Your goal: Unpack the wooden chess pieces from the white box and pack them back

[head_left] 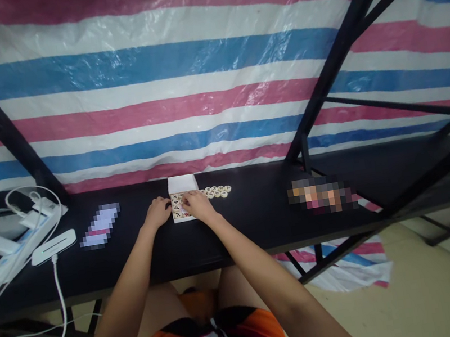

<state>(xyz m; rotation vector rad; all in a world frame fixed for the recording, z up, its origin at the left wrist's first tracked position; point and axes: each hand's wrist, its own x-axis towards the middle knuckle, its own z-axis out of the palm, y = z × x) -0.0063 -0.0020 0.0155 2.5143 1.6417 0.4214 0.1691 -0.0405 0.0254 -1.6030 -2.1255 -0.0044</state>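
A small white box (180,214) of round cream game pieces with dark marks lies on the black table (258,214). Its white lid (182,184) rests just behind it. My left hand (157,211) is curled against the box's left edge. My right hand (199,204) rests over the box's right side, fingers bent down onto the pieces inside; whether they pinch a piece is hidden. Several loose pieces (216,191) lie in a cluster on the table just right of my right hand.
White power strips, adapters and looping cables (22,235) crowd the table's left end. A blurred flat item (100,226) lies left of the box, another blurred item (322,194) at the right. Black frame bars (332,66) slant overhead before a striped tarp.
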